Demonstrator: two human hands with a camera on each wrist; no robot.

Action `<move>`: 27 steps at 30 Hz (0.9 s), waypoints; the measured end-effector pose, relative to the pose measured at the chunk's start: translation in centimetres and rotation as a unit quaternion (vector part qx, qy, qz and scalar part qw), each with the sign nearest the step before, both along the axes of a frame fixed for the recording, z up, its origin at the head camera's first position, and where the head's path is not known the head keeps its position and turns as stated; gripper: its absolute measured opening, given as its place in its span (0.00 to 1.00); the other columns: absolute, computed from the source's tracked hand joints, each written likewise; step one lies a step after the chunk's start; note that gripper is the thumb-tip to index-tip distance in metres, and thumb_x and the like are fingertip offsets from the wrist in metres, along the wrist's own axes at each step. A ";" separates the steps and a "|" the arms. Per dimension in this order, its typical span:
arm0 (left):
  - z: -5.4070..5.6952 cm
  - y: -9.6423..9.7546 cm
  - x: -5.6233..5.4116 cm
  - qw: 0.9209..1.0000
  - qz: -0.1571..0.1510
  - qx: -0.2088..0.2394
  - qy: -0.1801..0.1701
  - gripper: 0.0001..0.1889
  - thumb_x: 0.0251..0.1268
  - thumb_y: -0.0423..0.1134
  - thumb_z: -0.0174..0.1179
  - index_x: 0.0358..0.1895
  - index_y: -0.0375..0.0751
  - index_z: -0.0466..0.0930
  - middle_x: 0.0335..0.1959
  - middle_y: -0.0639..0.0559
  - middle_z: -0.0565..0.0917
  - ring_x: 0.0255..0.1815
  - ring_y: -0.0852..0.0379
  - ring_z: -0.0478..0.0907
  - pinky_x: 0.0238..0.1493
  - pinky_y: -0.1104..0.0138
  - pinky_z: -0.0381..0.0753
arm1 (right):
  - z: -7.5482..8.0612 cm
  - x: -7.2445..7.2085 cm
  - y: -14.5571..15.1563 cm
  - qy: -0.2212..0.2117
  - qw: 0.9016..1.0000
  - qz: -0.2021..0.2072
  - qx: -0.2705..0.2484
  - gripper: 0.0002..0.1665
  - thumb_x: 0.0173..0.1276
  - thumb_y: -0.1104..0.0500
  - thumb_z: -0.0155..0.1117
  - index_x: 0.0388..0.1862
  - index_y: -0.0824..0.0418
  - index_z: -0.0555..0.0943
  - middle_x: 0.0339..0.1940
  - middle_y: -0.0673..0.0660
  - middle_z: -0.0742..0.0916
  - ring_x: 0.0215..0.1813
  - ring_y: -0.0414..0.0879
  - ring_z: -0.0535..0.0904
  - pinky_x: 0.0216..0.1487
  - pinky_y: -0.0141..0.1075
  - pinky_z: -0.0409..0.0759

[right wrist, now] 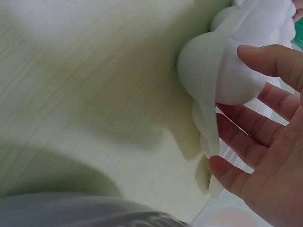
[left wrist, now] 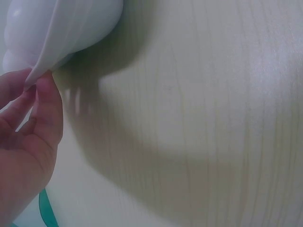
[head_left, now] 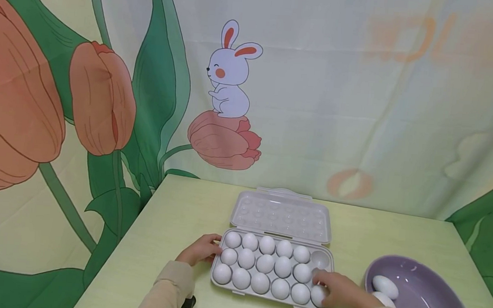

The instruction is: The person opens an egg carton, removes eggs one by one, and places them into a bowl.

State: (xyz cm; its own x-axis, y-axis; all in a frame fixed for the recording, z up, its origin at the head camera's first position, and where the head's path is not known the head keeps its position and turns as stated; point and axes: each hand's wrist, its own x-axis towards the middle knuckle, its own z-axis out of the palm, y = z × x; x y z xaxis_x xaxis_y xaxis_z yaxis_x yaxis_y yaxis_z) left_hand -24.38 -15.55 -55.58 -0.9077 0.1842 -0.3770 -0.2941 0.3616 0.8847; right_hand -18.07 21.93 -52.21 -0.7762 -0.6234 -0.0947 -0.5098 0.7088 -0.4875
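Seemingly steadying it, left grip [head_left: 201, 250] is pinching carton rim [head_left: 269, 298] while right grip [head_left: 342, 290] is surrounding corner egg [head_left: 316, 296], can't tell if holding.

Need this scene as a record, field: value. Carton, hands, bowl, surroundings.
carton: on table, lid open
empty cup: back row, far right
middle row, far-right cup: mostly hidden
left hand: pinches carton's left rim
right hand: thumb and fingers around front-right egg; grip unclear
bowl: purple, right of carton, two white eggs visible
backdrop: printed rabbit and tulips
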 end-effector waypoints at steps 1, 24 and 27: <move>0.0 0.0 0.0 1.000 0.000 0.000 0.000 0.20 0.53 0.26 0.50 0.52 0.29 0.68 0.29 0.47 0.76 0.26 0.58 0.74 0.28 0.66 0.76 | -0.1 0.0 0.0 0.006 1.000 -0.001 0.006 0.20 0.36 0.63 0.64 0.35 0.56 0.75 0.31 0.49 0.80 0.33 0.40 0.72 0.34 0.34 0.71; 0.1 0.1 0.0 1.000 0.002 -0.014 -0.006 0.19 0.55 0.27 0.51 0.53 0.30 0.68 0.31 0.45 0.77 0.28 0.56 0.75 0.31 0.64 0.77 | -0.3 0.1 -0.2 0.047 0.999 -0.010 -0.001 0.19 0.34 0.63 0.63 0.32 0.56 0.76 0.30 0.46 0.80 0.32 0.38 0.73 0.33 0.33 0.72; 0.1 0.1 0.0 1.000 0.001 -0.016 -0.005 0.19 0.55 0.27 0.51 0.53 0.30 0.67 0.31 0.45 0.77 0.28 0.56 0.75 0.31 0.64 0.77 | 0.2 -0.1 -0.1 0.042 0.999 -0.019 -0.027 0.20 0.33 0.63 0.63 0.32 0.56 0.76 0.29 0.46 0.79 0.31 0.37 0.71 0.31 0.31 0.70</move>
State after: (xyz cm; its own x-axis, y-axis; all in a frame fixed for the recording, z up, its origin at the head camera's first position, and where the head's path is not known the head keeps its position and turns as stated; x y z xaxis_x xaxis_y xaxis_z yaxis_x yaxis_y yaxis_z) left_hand -24.39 -15.46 -55.49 -0.9039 0.1703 -0.3924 -0.3040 0.3893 0.8695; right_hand -18.21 21.85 -51.98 -0.8028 -0.5962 0.0054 -0.5243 0.7015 -0.4827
